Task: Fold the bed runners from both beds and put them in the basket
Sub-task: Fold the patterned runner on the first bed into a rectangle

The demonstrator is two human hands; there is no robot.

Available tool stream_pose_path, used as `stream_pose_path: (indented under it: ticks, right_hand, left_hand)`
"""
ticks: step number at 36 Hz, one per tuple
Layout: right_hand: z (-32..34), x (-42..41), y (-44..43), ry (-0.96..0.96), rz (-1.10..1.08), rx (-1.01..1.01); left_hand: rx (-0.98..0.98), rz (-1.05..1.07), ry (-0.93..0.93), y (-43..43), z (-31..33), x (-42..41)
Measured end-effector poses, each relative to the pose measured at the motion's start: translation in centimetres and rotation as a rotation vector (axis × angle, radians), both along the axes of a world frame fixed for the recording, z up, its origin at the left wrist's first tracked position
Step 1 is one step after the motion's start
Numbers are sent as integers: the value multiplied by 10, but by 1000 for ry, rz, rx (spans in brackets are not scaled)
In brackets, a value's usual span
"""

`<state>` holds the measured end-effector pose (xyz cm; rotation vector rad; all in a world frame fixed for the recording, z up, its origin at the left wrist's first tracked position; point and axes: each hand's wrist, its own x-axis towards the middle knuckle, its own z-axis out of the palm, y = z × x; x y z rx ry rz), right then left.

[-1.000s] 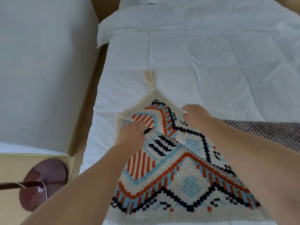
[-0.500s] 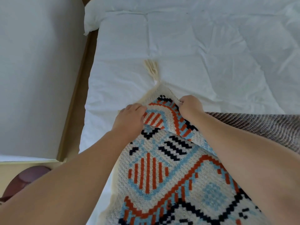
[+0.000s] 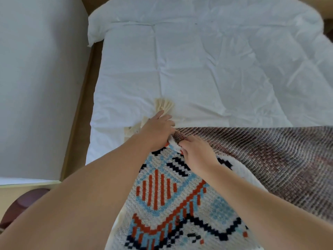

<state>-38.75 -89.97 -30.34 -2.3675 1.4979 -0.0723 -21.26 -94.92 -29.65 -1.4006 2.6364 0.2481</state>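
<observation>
Bed runner [image 3: 162,195] lies on the bed [image 3: 198,69] at 6 o'clock, patterned face up, with its brown reverse turned over toward 3 o'clock. Left hand [image 3: 156,132] rests on the runner's corner, fingers [image 3: 163,117] straight and together; cream tassel [image 3: 163,104] just beyond at 12 o'clock. Right hand [image 3: 196,154], just beside at 4 o'clock, fingers curled, pinching the fold's edge.

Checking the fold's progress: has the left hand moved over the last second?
Yes. The left hand moved forward over the white duvet, from lower on the patterned woven runner up to the cream tassel.
</observation>
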Motion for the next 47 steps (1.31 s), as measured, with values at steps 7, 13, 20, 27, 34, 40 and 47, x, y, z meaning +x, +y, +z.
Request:
stream_pose_path:
  ticks: [7, 13, 20, 27, 34, 40, 47]
  right_hand:
    - [-7, -47, 15, 305, -193, 97]
    - [1, -58, 47, 275, -210, 327]
    - [17, -53, 96, 341, -84, 361]
    - [22, -54, 137, 416, 143, 336]
    - [22, -67, 178, 446, 273, 302]
    - [14, -59, 201, 438, 290, 254]
    - [-25, -50, 236, 475, 276, 237]
  left_hand:
    - [8, 130, 76, 43, 7, 24]
    - [-25, 54, 89, 102, 7, 46]
    - [69, 197, 58, 183, 10, 56]
    - [128, 403, -110, 259, 16, 48]
    - [151, 441, -123, 309, 19, 33]
    - [164, 442, -130, 327, 15, 46]
    - [233, 453, -162, 349, -24, 59]
